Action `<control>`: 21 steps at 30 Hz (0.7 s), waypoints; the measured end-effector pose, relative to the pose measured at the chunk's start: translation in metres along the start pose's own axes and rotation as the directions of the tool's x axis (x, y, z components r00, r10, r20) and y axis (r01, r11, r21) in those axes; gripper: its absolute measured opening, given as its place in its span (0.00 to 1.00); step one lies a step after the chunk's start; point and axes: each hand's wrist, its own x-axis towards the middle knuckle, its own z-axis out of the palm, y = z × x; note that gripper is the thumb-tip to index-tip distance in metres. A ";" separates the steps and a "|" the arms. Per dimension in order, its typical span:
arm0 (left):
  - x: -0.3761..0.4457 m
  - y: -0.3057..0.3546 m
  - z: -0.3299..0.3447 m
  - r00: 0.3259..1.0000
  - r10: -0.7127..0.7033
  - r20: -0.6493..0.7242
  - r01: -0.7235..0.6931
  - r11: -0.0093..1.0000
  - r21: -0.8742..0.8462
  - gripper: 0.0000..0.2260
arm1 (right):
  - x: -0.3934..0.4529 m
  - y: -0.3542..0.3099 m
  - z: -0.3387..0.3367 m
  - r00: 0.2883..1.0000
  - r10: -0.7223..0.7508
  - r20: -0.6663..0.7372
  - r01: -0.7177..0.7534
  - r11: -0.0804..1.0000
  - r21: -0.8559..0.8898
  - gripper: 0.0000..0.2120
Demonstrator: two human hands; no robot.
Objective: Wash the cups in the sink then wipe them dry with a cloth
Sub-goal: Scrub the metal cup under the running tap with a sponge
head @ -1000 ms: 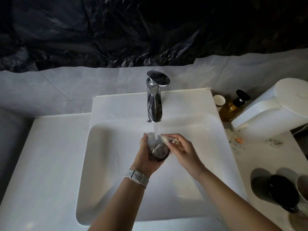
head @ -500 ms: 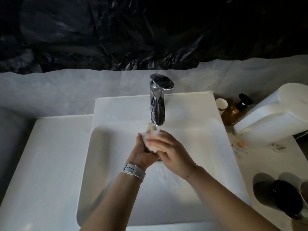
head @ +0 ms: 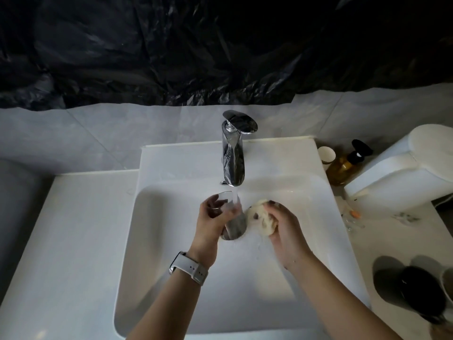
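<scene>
Two hands over the sink [head: 171, 241]: left [head: 210, 222] gripping glass cup [head: 230, 214], right [head: 282, 229] clutching sponge [head: 261, 218].

Clear glass cup [head: 226, 212] tilted under running tap water, over white sink [head: 157, 241], pale sponge [head: 261, 219] just beside

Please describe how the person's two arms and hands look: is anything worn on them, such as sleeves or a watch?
Both forearms are bare, with no sleeves in view. The left wrist carries a white watch band with small holes along the strap. The left hand and right hand show no gloves; no rings can be made out in the dim light.
</scene>
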 end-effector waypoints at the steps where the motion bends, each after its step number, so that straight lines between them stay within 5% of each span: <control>1: 0.000 0.000 0.003 0.998 0.046 -0.049 -0.043 0.997 0.069 0.28 | 0.001 -0.005 0.003 0.995 0.100 -0.023 -0.096 0.987 0.129 0.05; 5: 0.005 -0.002 0.006 0.968 0.250 -0.012 -0.234 0.921 0.312 0.34 | -0.004 -0.016 0.003 0.949 0.310 0.052 -0.310 0.896 0.318 0.07; 14: -0.020 0.003 -0.016 0.931 0.366 0.005 -0.332 0.837 0.435 0.35 | -0.007 -0.005 0.012 0.938 0.339 0.069 -0.346 0.924 0.160 0.11; 19: -0.044 0.008 -0.043 0.905 0.424 -0.034 -0.349 0.785 0.512 0.34 | -0.009 0.000 0.036 0.908 0.406 0.102 -0.419 0.870 0.259 0.09; 21: -0.048 0.011 -0.055 0.897 0.442 0.014 -0.352 0.694 0.628 0.36 | -0.009 0.003 0.042 0.908 0.389 0.156 -0.417 0.876 0.242 0.08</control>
